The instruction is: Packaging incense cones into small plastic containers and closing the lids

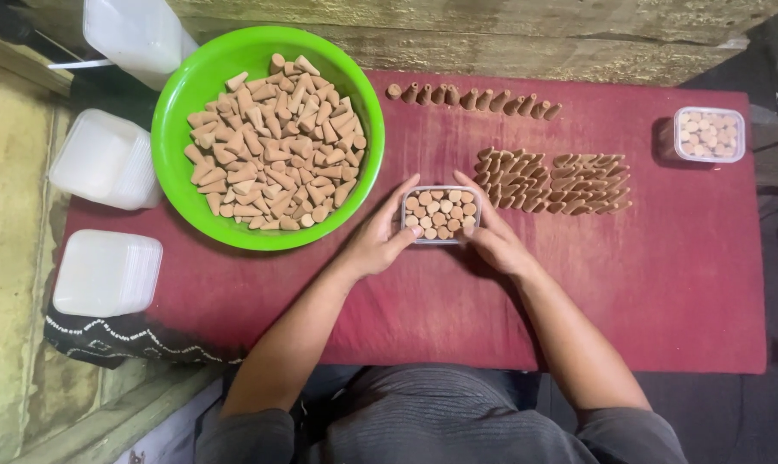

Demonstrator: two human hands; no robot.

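Small clear plastic box (441,215), rectangular, at the middle of the red cloth (664,292), packed with tan cones standing base-up in close rows (it looks full, or nearly so). Left hand (376,242) cups its left side, fingers curled against the wall; right hand (492,236) clasps the right side likewise, so the box is gripped between both. Just right of it, a block of cones (551,182) lying on their sides in neat rows on the cloth; beyond that, along the far edge, a single line of cones (473,98). Far right, a second filled box (709,134), set apart, apparently finished. To the left, a bright green bowl (176,163) heaped with loose cones (273,144), a large share yet unpacked. Off the cloth's left edge, stacks of empty translucent containers (105,159), judged to be awaiting filling.
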